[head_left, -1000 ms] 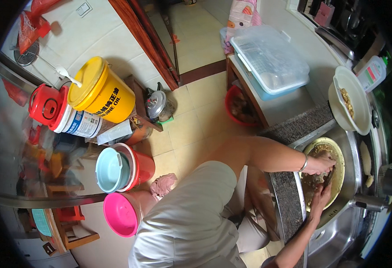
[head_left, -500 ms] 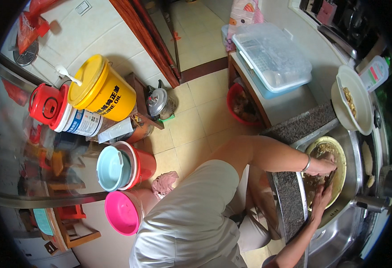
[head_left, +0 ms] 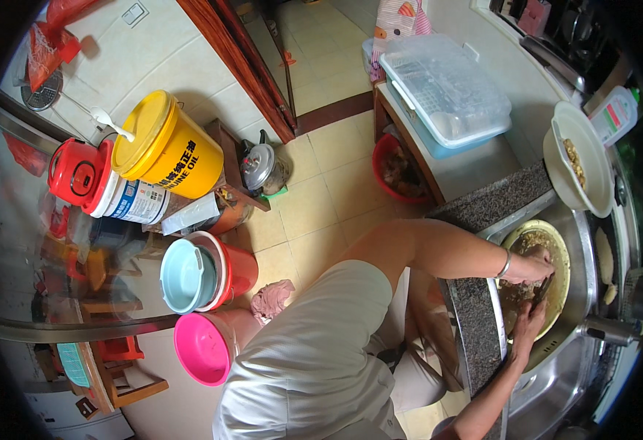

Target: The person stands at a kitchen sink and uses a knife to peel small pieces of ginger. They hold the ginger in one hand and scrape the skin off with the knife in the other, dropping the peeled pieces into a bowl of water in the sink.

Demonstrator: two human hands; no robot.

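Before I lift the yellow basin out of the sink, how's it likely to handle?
The yellow basin would probably feel heavy for its size, given the murky liquid inside. That liquid would likely slosh if the basin tilts, carrying the small bits along. Its smooth-looking wall may also be slippery where wet.

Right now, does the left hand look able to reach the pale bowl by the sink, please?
Probably yes: the pale bowl sits just beyond the yellowish basin, and nothing visible blocks the way, though the left hand is busy inside that basin.
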